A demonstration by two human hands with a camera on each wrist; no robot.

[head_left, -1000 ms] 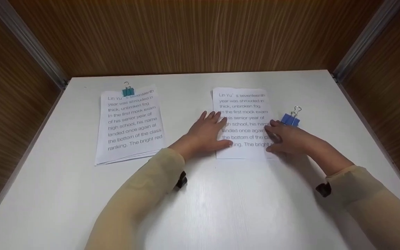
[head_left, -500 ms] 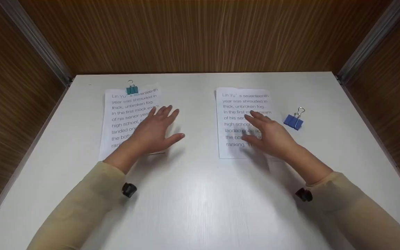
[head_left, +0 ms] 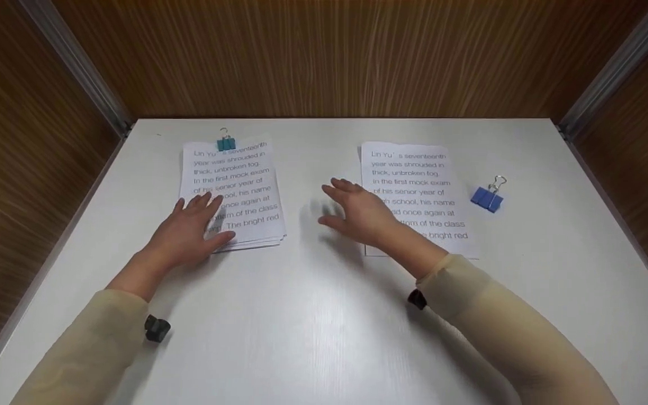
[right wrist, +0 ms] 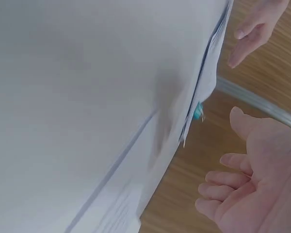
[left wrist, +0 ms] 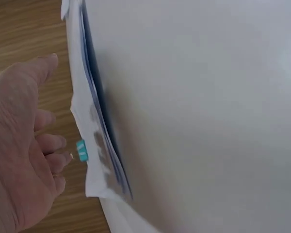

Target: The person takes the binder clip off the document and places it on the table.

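Observation:
On the left of the table lies a stack of printed paper [head_left: 248, 185], its top edge held by a teal binder clip [head_left: 226, 144]. Over the lower left part of that stack hovers my left hand [head_left: 186, 230], fingers spread and holding nothing. My right hand [head_left: 358, 211] hangs above the table between the stacks, with its fingers relaxed and its wrist across the second stack of printed paper [head_left: 414, 169]. No clip shows on this right stack. A blue binder clip [head_left: 487, 199] rests on the table to its right, wire handles pointing away.
The white table [head_left: 301, 326] is enclosed by a wood-grain back panel [head_left: 335, 62] and side panels. Each sleeve cuff has a small dark piece at its underside. In the left wrist view, the clipped stack's sheets [left wrist: 99, 111] fan slightly apart at one edge.
Both hands have lifted from the right stack and moved left. My left hand is now over the clipped stack, while the right hand has crossed to the right stack's left side.

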